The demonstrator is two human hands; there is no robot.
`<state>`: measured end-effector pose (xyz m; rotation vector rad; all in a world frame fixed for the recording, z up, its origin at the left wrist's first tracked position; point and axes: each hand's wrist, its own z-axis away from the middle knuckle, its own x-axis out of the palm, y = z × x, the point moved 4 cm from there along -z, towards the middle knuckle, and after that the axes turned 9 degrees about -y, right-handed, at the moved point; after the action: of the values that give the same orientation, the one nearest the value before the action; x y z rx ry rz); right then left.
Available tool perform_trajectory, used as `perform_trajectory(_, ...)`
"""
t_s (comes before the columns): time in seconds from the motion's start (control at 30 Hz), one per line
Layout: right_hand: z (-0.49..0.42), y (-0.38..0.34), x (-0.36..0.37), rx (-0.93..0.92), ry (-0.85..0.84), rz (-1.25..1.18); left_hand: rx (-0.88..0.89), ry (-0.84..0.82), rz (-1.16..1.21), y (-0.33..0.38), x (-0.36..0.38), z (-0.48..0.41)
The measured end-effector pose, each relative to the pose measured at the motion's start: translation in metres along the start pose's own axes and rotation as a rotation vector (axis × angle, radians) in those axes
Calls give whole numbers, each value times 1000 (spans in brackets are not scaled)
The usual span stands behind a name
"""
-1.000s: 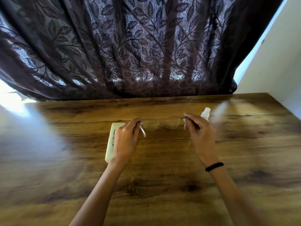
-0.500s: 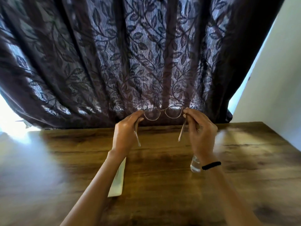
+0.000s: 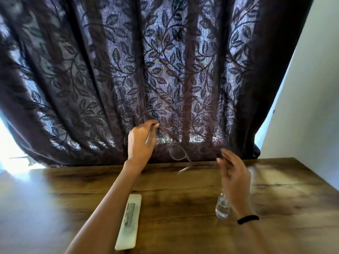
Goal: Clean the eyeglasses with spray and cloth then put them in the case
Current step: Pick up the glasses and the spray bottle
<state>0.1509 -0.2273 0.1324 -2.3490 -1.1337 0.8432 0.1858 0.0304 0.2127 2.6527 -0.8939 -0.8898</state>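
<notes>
Left hand (image 3: 140,143) is up beyond the case (image 3: 129,220), thumb and fingers pinching the glasses (image 3: 177,153) by one temple near the hinge. The frame hangs slanted off that pinch, beyond and right of the case, above the far edge of the table (image 3: 183,226). The free temple dangles unfolded. Right hand (image 3: 235,173) is further right of the case, motion-blurred. Its fingers look loosely spread and hold nothing.

Risks:
- Single-point pinch on a thin temple: the frame can swing, strain the hinge, or slip and land lens-first.
- Bottle (image 3: 222,208) stands right of the case, partly hidden behind the right wrist. A blind reach down could tip it.
- No cloth visible. It may be inside the case, can't tell.
- Spraying while the frame dangles would likely miss the lenses.
</notes>
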Motion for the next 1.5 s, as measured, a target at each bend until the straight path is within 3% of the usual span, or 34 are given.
perform_trajectory(0.23, 43, 17, -9, 78, -139, 113, -25, 25, -82, 8, -1, 10)
perform_trajectory(0.5, 66, 25, 1, 186, -197, 133, -117, 84, 26, 2, 7, 22)
perform_trajectory(0.57, 66, 20, 1, 147, -138, 175, -139, 93, 76, 1, 8, 24)
perform_trajectory(0.67, 60, -5, 7, -54, -94, 254, -146, 96, 103, 3, 10, 26)
perform_trajectory(0.77, 60, -35, 31, -182, -204, 149, -161, 78, 139, 7, 14, 25)
perform_trajectory(0.97, 78, -61, 76, -201, -396, -60, -151, 93, 122, 18, 15, 25)
perform_trajectory(1.33, 62, -56, 80, -120, -208, -170, -227, 92, 263, 6, 12, 28)
perform_trajectory(1.5, 32, -45, 48, -101, -43, -115, -83, 22, 108, -4, -5, 37)
